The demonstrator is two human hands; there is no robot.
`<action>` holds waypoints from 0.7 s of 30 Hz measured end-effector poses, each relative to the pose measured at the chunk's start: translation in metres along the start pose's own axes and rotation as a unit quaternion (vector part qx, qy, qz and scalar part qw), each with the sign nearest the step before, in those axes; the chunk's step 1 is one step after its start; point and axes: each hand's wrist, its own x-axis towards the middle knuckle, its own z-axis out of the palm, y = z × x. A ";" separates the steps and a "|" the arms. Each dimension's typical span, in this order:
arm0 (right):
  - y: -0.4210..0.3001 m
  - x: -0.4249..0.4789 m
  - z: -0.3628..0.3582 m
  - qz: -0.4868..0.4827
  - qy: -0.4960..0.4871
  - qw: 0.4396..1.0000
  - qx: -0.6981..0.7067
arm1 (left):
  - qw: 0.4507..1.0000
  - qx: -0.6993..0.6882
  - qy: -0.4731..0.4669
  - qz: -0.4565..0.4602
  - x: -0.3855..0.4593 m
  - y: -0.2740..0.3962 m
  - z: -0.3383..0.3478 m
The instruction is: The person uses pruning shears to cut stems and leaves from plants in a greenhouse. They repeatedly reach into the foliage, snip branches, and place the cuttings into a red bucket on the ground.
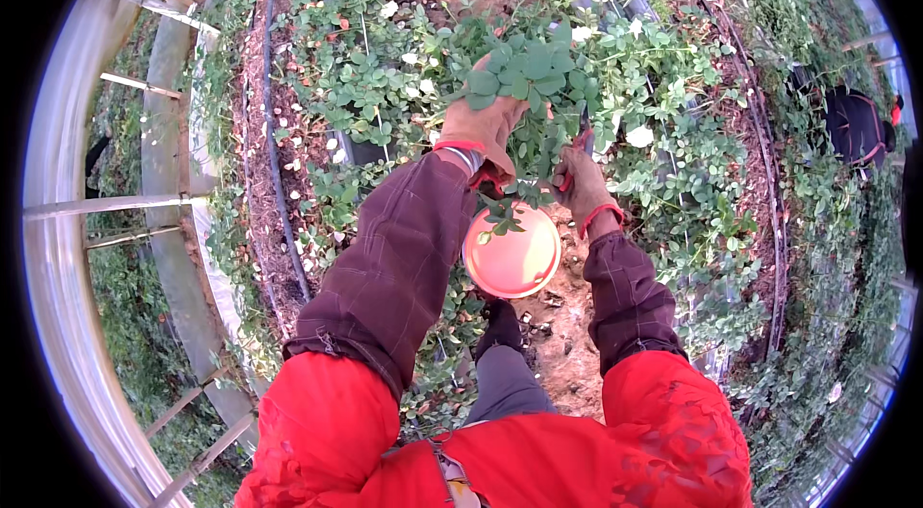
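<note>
My left hand [487, 129], in a tan glove with red trim, is closed around leafy green stems [537, 72] that look like rose stems. To its right my right hand [579, 180], gloved alike, grips a hand tool with red handles [583, 140], probably pruning shears; leaves partly hide its dark blade end. The blades appear close to the foliage, but whether they touch a stem I cannot tell. Below both hands, between my forearms, is a round orange-pink plastic lid or container [513, 256], with a leafy sprig hanging over its upper edge.
Leafy plants with white blooms [639, 137] grow on both sides of a dirt path [570, 335]. A dark hose [272, 119] runs along the left bed, and pipes run along the right one. Wooden posts stand farther left. A person in dark clothing [856, 126] is at the far right.
</note>
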 end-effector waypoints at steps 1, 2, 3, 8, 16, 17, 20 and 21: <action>0.014 -0.022 -0.003 -0.013 0.004 0.999 0.040 | 0.984 0.152 0.002 0.095 0.006 0.002 -0.004; 0.037 -0.032 -0.010 -0.009 0.020 0.998 0.061 | 0.969 0.182 -0.128 0.103 0.024 -0.004 -0.010; 0.062 -0.041 -0.020 -0.002 0.038 0.996 0.083 | 0.965 0.177 -0.186 0.047 0.026 -0.004 -0.010; 0.153 -0.113 -0.075 0.102 0.112 0.988 -0.004 | 0.928 0.039 -0.168 -0.330 -0.008 -0.005 0.028; 0.184 -0.106 -0.136 0.135 0.105 0.976 -0.135 | 0.770 -0.418 -0.001 -0.482 -0.234 -0.017 0.097; 0.183 -0.098 -0.144 0.173 0.116 0.974 -0.092 | 0.743 -0.424 0.007 -0.518 -0.273 -0.015 0.093; 0.171 -0.096 -0.165 0.235 0.109 0.958 -0.122 | 0.706 -0.393 0.088 -0.583 -0.385 -0.010 0.084; 0.166 -0.101 -0.160 0.239 0.134 0.953 -0.129 | 0.686 -0.379 0.132 -0.607 -0.413 -0.004 0.080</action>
